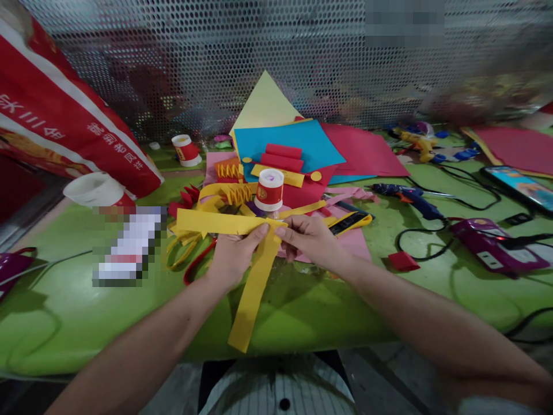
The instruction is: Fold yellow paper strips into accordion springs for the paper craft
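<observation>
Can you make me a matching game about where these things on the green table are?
1 blue plastic glue gun
2 long yellow paper strip
3 red-and-white paper cup
4 bright blue paper sheet

A pinched by left hand and right hand
B at the back, under red paper rolls
C lying right of the hands
D standing behind the hands

Pairs: 1-C, 2-A, 3-D, 4-B

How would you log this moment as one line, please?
left hand: pinches yellow paper strips | right hand: pinches same strips | behind: red-white cup | right: blue glue gun
</observation>
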The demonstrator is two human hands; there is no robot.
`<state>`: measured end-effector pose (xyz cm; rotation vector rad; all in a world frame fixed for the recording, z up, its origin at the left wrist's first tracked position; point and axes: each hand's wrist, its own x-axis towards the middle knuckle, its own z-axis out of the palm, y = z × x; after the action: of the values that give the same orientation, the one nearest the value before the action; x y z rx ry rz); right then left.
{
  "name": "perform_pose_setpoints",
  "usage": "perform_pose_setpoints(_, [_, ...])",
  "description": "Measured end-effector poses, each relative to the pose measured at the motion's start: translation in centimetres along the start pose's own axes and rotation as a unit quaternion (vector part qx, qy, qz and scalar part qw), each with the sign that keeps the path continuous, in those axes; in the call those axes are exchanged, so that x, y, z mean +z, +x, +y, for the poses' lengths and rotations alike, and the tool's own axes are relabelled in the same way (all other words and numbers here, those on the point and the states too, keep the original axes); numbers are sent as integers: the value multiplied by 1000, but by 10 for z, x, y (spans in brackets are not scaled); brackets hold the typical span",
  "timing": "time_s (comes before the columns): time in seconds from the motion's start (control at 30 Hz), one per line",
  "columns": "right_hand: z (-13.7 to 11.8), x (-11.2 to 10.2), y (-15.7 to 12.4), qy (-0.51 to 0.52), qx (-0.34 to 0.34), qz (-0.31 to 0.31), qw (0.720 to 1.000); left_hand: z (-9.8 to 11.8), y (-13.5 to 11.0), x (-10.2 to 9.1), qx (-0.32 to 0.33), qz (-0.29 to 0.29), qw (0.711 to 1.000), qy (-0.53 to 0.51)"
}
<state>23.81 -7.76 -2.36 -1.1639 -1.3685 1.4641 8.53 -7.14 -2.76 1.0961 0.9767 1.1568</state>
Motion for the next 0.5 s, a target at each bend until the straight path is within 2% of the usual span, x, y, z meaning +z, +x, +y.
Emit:
perform_pose_setpoints(0.1, [-1, 0, 0, -22, 9, -22, 999, 1, 0, 1, -7, 6, 1000, -18])
perform_pose_setpoints(0.23, [-1, 1, 0, -35, 7, -25, 999, 3, 1, 3, -31, -33, 998, -46])
perform_pose_setpoints(0.33, [3, 0, 1, -61, -6, -23, 998, 3, 2, 3, -53, -34, 996, -66])
perform_pose_setpoints(0.4, [8, -1, 2, -122, -61, 20, 991, 4, 2, 3, -56, -8, 995, -79])
perform_pose_setpoints(0.43, [10, -2, 2, -170, -109, 56, 978, 4, 2, 3, -53, 12, 995, -84])
perform_pose_setpoints(0.47, [12, -3, 2, -228, -166, 94, 955, 4, 3, 3, -52, 30, 994, -88])
perform_pose_setpoints(0.5, [13, -4, 1, -294, -227, 125, 920, 5, 3, 3, -50, 47, 994, -89])
